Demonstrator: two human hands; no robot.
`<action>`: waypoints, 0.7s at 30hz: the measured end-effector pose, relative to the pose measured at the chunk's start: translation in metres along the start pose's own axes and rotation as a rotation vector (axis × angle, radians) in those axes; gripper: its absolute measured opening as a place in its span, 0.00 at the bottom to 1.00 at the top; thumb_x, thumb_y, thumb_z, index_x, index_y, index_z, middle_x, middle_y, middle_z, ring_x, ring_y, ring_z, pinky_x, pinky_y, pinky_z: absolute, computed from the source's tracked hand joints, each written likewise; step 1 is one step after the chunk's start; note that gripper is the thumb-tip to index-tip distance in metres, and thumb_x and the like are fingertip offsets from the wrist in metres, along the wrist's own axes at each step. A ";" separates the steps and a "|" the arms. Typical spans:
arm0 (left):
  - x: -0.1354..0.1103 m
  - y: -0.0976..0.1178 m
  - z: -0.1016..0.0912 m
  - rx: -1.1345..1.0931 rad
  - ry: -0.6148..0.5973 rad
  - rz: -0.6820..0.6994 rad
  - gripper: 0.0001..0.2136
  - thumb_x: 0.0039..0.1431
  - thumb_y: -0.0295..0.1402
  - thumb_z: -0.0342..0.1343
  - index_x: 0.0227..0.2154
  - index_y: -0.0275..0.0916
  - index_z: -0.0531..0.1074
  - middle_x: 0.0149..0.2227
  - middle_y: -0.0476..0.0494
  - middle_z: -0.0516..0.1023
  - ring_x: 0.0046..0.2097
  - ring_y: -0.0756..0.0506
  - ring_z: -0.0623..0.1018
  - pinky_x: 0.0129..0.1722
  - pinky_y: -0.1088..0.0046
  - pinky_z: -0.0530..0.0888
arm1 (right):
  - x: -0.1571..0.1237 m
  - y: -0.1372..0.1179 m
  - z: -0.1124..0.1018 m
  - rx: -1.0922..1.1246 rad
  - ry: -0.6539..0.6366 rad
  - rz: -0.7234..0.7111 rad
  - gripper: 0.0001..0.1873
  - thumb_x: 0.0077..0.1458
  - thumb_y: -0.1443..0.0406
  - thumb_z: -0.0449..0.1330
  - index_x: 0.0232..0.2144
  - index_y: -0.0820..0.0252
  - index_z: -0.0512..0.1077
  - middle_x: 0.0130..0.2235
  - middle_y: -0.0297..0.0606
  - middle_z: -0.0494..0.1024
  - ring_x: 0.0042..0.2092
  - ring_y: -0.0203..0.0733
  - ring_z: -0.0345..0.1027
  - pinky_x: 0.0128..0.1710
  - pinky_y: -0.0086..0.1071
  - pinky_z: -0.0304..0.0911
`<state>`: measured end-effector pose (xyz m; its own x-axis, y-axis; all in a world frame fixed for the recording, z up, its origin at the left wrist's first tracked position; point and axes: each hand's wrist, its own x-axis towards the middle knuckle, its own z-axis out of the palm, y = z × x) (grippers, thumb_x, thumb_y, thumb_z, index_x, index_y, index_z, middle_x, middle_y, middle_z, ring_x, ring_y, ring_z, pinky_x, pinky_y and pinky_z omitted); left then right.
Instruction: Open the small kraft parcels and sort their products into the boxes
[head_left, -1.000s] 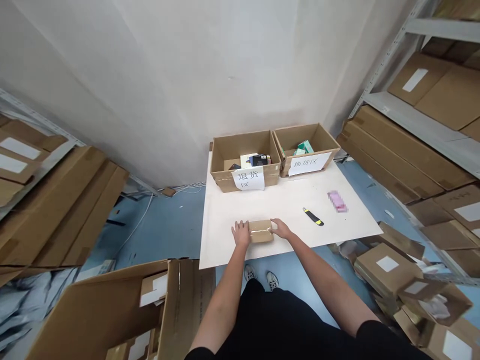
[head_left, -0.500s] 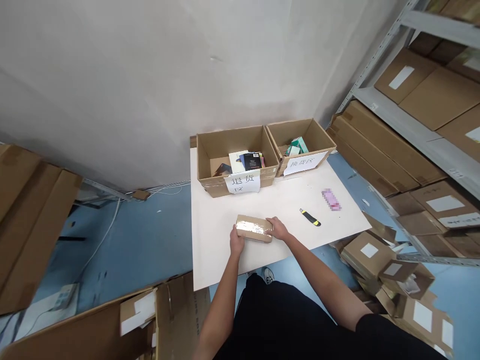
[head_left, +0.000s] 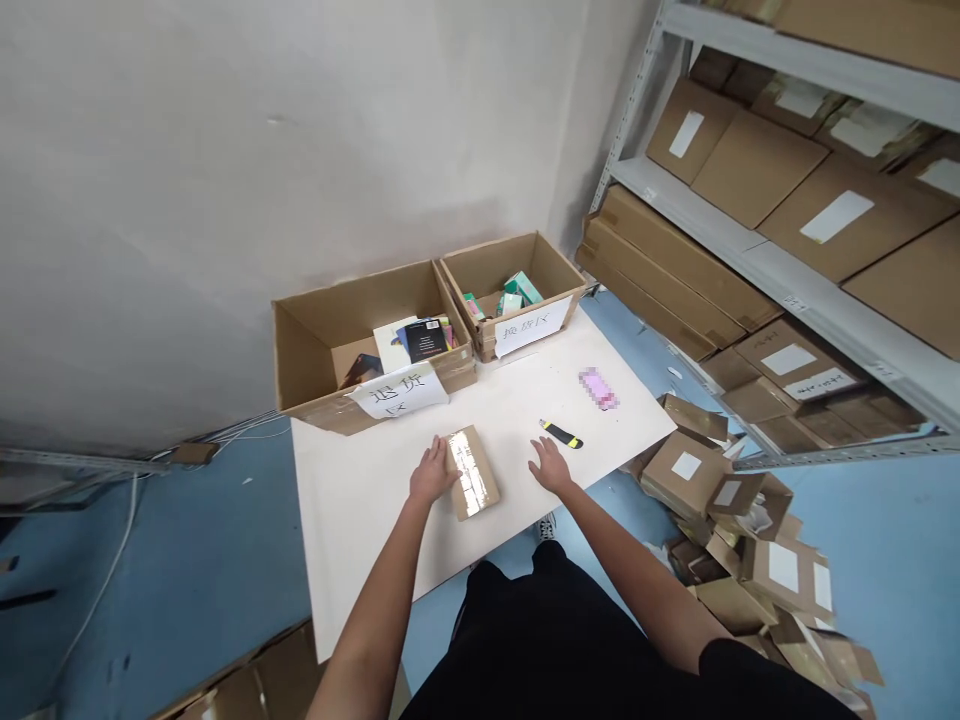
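A small brown cardboard box (head_left: 475, 472) with shiny clear tape along its top lies on the white table (head_left: 360, 500). At its left side rests my left hand (head_left: 433, 473), fingers spread and the thumb touching the box edge. My right hand (head_left: 550, 466) is apart from the box, open with nothing in it, its fingertips close to a utility knife (head_left: 561, 434). That knife is black and yellow and lies flat on the table. Behind it is a pink item (head_left: 598, 388), blurred out by pixels.
Two open cartons with handwritten paper labels stand at the table's back: a larger carton (head_left: 307, 408) holding books and a smaller carton (head_left: 562, 270) holding green-and-white boxes. A shelf rack (head_left: 720, 240) of cartons stands right. Opened boxes (head_left: 697, 470) are heaped on the floor.
The small box has turned from lying crosswise to lengthwise and now lies on the table. My right hand has let go of it and moved toward the knife. The view has swung right.
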<state>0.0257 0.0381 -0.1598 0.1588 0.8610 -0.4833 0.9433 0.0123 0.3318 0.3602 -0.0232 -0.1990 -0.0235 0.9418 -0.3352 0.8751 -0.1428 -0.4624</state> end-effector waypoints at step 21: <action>-0.021 0.084 0.039 -0.076 -0.060 -0.396 0.42 0.65 0.48 0.57 0.76 0.56 0.41 0.79 0.39 0.30 0.61 0.31 0.77 0.49 0.54 0.79 | 0.073 0.051 -0.010 0.304 -0.169 0.060 0.39 0.66 0.63 0.46 0.76 0.58 0.45 0.58 0.51 0.77 0.54 0.56 0.76 0.56 0.46 0.69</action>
<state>0.1132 0.0008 -0.1532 -0.1938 0.7508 -0.6315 0.9109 0.3768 0.1684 0.4083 0.0411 -0.2392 -0.0784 0.8689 -0.4888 0.6941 -0.3043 -0.6524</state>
